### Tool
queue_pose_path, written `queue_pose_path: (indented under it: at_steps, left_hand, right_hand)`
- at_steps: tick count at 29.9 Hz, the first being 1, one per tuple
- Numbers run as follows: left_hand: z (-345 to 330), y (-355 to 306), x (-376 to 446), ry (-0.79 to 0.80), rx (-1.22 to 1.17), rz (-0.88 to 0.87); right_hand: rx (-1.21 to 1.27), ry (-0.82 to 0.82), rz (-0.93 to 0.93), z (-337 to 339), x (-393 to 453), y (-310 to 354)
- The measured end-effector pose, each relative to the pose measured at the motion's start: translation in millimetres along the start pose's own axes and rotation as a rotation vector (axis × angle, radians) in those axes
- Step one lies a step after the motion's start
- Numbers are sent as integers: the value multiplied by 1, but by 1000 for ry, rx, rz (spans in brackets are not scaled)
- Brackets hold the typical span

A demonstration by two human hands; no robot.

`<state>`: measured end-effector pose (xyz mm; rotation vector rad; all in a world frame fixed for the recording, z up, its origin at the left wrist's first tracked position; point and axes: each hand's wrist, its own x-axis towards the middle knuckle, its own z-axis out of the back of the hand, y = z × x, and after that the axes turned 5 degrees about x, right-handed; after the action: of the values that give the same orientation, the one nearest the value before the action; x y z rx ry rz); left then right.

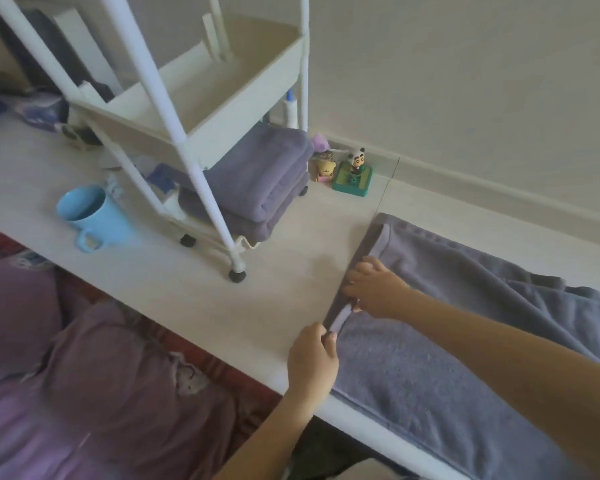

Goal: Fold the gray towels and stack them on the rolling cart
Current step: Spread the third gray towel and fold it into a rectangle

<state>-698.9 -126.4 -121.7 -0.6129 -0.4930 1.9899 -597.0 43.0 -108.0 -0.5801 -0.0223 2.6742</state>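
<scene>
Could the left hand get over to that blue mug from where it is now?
Probably yes. The left hand is pinching the edge of the towel and would have to let go first. Bare tabletop lies between it and the blue mug; the cart stands behind that path.

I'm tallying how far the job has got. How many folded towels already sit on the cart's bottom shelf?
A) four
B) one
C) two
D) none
C: two folded towels lie stacked on the bottom shelf of the cart, while the hands work on another towel spread on the table.
</scene>
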Motion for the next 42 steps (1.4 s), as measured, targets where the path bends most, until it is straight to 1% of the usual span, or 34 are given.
queue_pose_path:
  at_steps: [4,7,9,11,13,16,20,23,26,29,31,33,36,39,42]
  left_hand:
    - [-4,1,-5,-77,33,22]
    - [-2,1,-3,-80,100,84]
    - [4,0,1,-94,208,104]
    - [2,2,5,-87,401,36]
    - [-3,5,9,-82,497,12]
    - [-2,8,11,-134,502,-23]
    - [-7,11,14,-175,496,6]
    - [-14,7,19,-190,476,29]
    - [-17,4,24,-243,472,24]
    - [-23,-9,29,-248,420,-121]
    - [-30,-20,36,-195,403,-225]
    - [-41,-29,48,-106,426,-281]
    - [-55,-30,64,-41,407,-314]
    - [-59,-22,66,-51,428,-308]
    - [-60,-22,65,-48,450,-296]
  right_hand:
    - [116,12,89,3,7,-11]
    - [117,-22,40,6,14,-14]
    - [99,-47,-6,4,17,-13]
    - [76,-54,-26,2,18,-12]
    - [81,-58,-47,-1,18,-13]
    - [129,-66,-135,-2,14,-20]
    - [156,-57,-272,-1,13,-28]
    - [146,-78,-325,1,16,-37]
    - [131,-84,-304,3,21,-39]
    - [149,-83,-263,4,28,-40]
    - [157,-84,-250,3,31,-42]
    - [154,-90,-224,3,35,-45]
    - [120,-71,-170,4,41,-56]
    - [75,-45,-106,7,44,-71]
    - [30,76,-104,19,45,-99]
